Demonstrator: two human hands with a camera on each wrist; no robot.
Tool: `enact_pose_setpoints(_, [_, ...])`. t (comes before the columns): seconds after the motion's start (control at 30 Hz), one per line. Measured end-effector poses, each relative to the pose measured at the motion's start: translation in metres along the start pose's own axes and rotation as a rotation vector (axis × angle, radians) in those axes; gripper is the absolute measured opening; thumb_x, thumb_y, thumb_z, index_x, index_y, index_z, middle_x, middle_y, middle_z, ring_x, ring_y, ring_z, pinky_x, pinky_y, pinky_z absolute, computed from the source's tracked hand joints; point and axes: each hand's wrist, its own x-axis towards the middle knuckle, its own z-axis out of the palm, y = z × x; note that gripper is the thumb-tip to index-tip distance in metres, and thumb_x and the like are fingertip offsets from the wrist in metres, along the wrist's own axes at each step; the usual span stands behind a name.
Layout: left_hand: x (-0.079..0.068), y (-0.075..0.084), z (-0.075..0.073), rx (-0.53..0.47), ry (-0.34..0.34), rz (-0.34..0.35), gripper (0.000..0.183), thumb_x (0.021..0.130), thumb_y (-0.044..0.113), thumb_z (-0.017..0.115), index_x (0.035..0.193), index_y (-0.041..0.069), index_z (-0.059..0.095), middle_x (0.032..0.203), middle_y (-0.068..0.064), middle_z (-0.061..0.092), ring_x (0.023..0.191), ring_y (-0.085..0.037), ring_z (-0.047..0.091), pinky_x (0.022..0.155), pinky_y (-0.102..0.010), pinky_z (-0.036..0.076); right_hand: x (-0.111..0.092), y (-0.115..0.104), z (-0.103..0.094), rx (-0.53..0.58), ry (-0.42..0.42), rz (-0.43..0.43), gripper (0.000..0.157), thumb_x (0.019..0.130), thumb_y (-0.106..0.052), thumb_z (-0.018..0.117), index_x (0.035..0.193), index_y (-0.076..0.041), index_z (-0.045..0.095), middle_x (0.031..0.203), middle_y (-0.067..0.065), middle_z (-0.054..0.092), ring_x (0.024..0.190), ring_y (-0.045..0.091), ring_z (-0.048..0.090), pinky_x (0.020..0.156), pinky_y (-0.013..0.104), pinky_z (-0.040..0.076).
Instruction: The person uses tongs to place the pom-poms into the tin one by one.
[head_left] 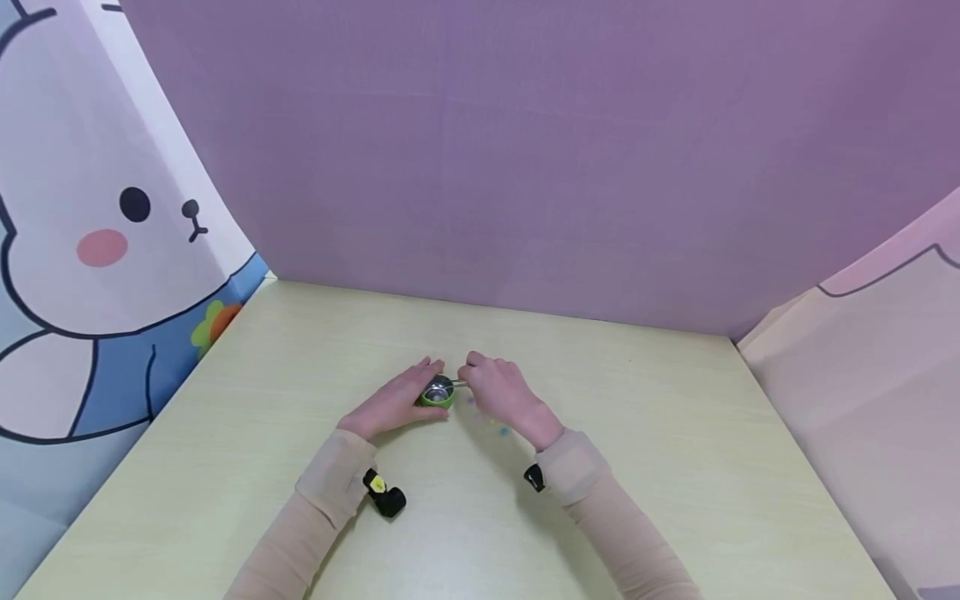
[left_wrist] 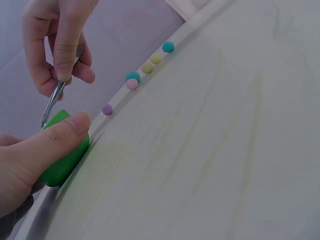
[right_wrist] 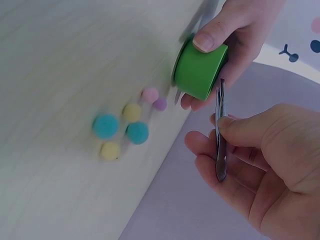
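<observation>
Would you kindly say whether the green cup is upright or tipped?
Upright: the cup stands on the table, mouth facing up in the head view.

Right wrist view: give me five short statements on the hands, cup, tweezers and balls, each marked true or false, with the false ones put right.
1. The right hand holds the tweezers. True.
2. The left hand is clear of the cup. False: it grips the cup.
3. Six balls lie on the table. True.
4. The balls are all one colour. False: two are blue, two yellow, one pink and one purple.
5. The cup is green on the outside. True.
</observation>
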Motion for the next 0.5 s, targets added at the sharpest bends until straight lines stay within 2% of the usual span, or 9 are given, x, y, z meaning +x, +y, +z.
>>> enact_pose_setpoints(0.5, [0.0013, -0.0009, -0.0016, -0.007, 0.003, -0.002, 0.094, 0.088, 0.052, 0.07, 0.158, 0.011, 0.023, 0.166, -0.019, 0.016, 0.153, -0.039, 0.02, 0.123, -0.06, 0.025, -0.0041, 0.0047, 0.0006, -0.006, 0.01, 0.017, 0.023, 0.089, -0.009, 0.072, 0.112, -0.01, 0.074, 0.105, 0.004, 0.069, 0.075, 0.016, 0.068, 0.058, 0.02, 0.057])
